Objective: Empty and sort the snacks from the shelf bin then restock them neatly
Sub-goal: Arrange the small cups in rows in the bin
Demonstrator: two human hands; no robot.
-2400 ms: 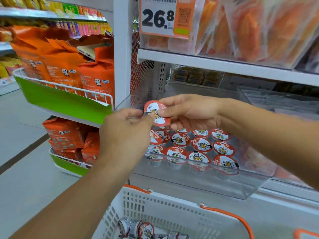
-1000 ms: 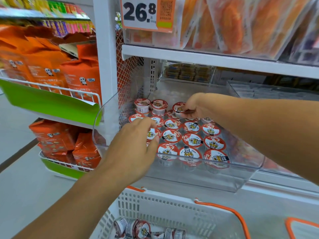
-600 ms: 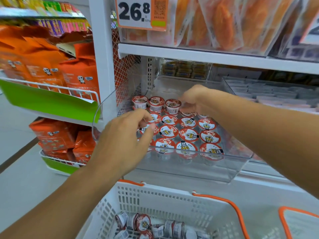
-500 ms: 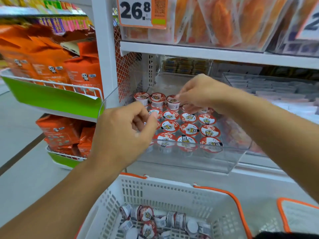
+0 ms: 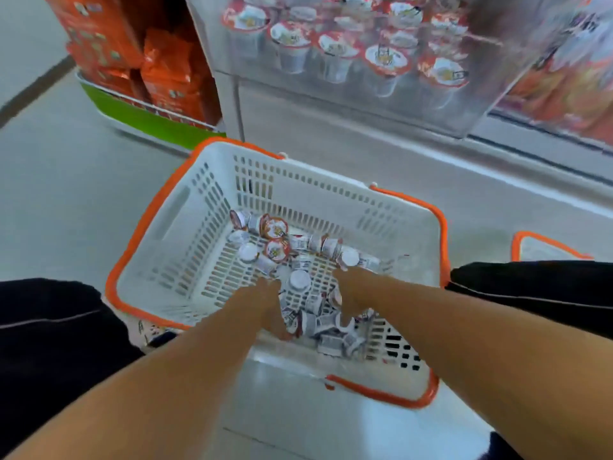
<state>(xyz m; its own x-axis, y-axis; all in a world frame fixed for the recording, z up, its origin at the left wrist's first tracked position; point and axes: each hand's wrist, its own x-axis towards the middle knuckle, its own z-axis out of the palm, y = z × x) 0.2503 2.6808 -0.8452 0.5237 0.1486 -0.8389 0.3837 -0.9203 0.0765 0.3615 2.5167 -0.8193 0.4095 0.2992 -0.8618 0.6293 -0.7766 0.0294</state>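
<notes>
Head view showed both forearms reaching down into the white slotted plastic basket with orange rim (image 5: 212, 180). Left hand (image 5: 268, 307) and right hand (image 5: 351, 293) were buried among small red-lidded snack cups (image 5: 275, 227); blur hid their grip.

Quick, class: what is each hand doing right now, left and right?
Left hand: down among the snack cups in the basket; grip cannot be told.
Right hand: also in the cups; grip cannot be told.

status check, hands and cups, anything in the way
Both hands, left and right, down in the basket among loose cups; grip unclear, blurred. Rows of cups upright in the bin. Nothing blocking.
</notes>
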